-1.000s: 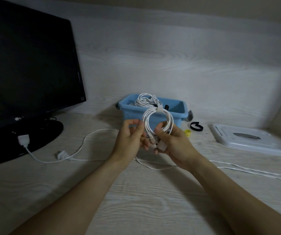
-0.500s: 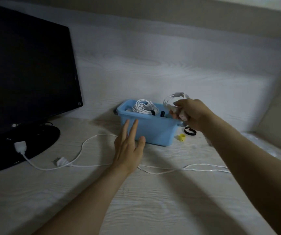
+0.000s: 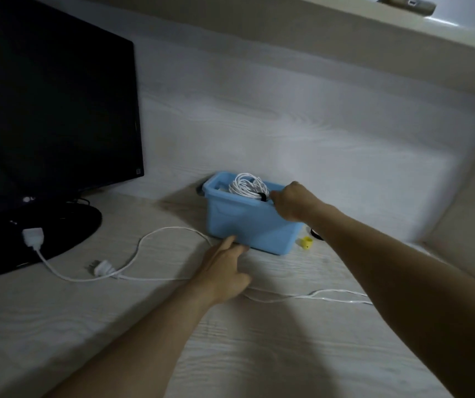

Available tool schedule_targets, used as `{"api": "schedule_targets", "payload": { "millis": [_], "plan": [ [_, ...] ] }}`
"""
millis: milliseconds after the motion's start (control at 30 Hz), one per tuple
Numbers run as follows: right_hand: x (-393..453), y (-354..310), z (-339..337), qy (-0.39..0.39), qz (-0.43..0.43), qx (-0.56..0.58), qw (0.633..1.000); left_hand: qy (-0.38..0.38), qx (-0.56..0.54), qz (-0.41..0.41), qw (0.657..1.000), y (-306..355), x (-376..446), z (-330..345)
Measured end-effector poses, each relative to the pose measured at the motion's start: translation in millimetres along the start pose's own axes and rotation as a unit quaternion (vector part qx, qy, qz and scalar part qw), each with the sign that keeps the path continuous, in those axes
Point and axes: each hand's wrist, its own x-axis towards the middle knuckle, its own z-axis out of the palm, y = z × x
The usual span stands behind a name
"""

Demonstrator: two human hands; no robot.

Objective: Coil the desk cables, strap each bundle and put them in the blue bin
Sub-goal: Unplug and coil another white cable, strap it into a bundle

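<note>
Head view: strapped bundle going into the bin

Head view is showing a pale wood-grain desk filling the lower frame, with a dark monitor standing at upper left. Just right of centre a blue bin is sitting against the back panel, and a white coiled bundle with a dark strap is lying inside it at the rim. A loose white cable is trailing across the desk from an adapter by the monitor's base, past a plug, toward the lower right.

Right hand is reaching over the bin's right rim; its fingers are curling downward out of sight, so whether they are pinching a bundle I cannot tell. Left hand is resting spread beside the bin's near bottom edge, fingertips touching it, apparently steadying it.

A small yellow strap is lying just right of the bin.

Judging by this, the deposit step is under way. Next move likely calls for gathering the loose cable, coiling it and strapping it.
</note>
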Motion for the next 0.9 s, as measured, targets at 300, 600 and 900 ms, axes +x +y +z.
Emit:
{"api": "schedule_targets", "payload": {
  "millis": [300,600,900],
  "plan": [
    [-8.1,-1.3,4.9,0.08,-0.016,-0.008,0.997,0.049,0.003,0.029,0.998,-1.3,-1.9,-2.0],
    [-120.2,-29.5,60.5,-0.044,-0.148,0.216,0.964,0.066,0.059,0.049,0.995,5.0,-3.0,-2.4],
    [-148.5,-18.3,111.9,0.17,0.064,0.358,0.916,0.07,0.14,0.066,0.985,4.4,-22.5,0.2]
  ]
}}
